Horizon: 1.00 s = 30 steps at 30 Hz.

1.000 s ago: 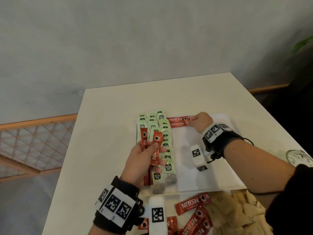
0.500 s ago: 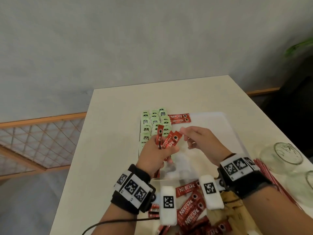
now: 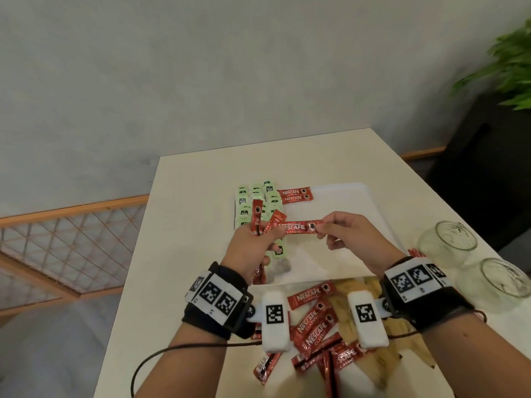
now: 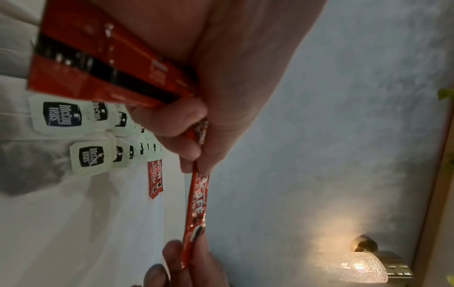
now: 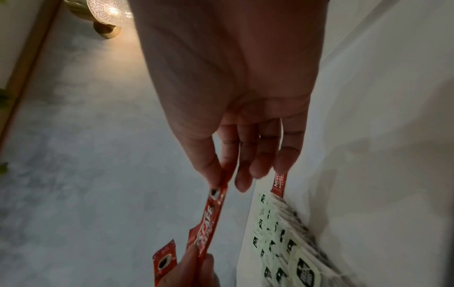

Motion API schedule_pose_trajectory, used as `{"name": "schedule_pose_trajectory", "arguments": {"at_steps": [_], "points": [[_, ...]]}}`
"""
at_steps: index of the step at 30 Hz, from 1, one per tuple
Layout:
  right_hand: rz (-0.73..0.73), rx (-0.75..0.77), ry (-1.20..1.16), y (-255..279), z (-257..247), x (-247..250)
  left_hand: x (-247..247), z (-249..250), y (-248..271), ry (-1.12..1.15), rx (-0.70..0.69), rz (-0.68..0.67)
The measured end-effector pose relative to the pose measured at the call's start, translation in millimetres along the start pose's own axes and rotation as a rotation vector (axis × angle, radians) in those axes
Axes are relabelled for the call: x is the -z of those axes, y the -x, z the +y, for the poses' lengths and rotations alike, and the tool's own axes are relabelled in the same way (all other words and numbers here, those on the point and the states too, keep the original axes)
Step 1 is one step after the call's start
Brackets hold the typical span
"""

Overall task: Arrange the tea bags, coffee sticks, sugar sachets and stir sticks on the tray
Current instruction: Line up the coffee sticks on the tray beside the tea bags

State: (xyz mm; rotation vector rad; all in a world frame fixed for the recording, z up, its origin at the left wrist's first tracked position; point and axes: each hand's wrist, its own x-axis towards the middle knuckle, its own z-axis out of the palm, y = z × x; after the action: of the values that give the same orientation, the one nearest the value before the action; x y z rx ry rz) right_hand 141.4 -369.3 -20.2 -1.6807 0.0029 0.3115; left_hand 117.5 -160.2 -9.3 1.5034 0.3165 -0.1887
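Head view: my left hand grips a bunch of coffee sticks and my right hand pinches one coffee stick stretched between them, above the tray; tea bags sit at 11 o'clock. Left wrist: fingers curl round the bunch, held stick runs toward 6. Right wrist: thumb and forefinger pinch it, tea bags at 5.

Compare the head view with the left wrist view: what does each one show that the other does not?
Only head: the loose coffee sticks near the wrists and two glass jars. Only left wrist: a lit wall lamp and readable tea bag labels. Both: the left hand and right hand pinching one coffee stick.
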Motion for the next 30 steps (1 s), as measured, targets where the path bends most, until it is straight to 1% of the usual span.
{"name": "schedule_pose_trajectory", "arguments": {"at_steps": [5,7,11,15,20,22,24,27,30], "points": [[-0.170,-0.044,0.106,0.9,-12.0,-7.9,-9.3,-0.8,7.0,-0.067,-0.023,-0.051],[-0.200,-0.052,0.117,-0.8,-14.7,-12.7,-12.3,-2.7,7.9,-0.081,-0.025,-0.056],[-0.173,-0.050,0.135,-7.0,-10.5,-12.5,-11.1,-8.8,4.8,-0.070,-0.024,-0.031],[-0.119,-0.052,0.049,-19.1,-1.9,-2.1,-7.3,-13.2,-3.3,-0.019,-0.013,0.005],[-0.169,-0.080,0.034,-42.1,2.7,11.3,-3.9,-10.0,-18.9,-0.001,0.004,0.058],[-0.113,-0.086,0.043,-57.3,2.8,17.5,0.1,-6.8,-27.2,0.031,0.035,0.068],[-0.013,-0.099,0.075,-75.5,6.6,23.8,6.0,-3.7,-34.8,0.059,0.068,0.081],[0.101,-0.133,0.274,-103.8,21.5,31.6,14.6,-0.1,-42.3,0.106,0.091,0.092],[0.114,-0.180,0.469,-128.7,37.6,32.2,20.2,0.6,-46.9,0.138,0.087,0.088]]}}
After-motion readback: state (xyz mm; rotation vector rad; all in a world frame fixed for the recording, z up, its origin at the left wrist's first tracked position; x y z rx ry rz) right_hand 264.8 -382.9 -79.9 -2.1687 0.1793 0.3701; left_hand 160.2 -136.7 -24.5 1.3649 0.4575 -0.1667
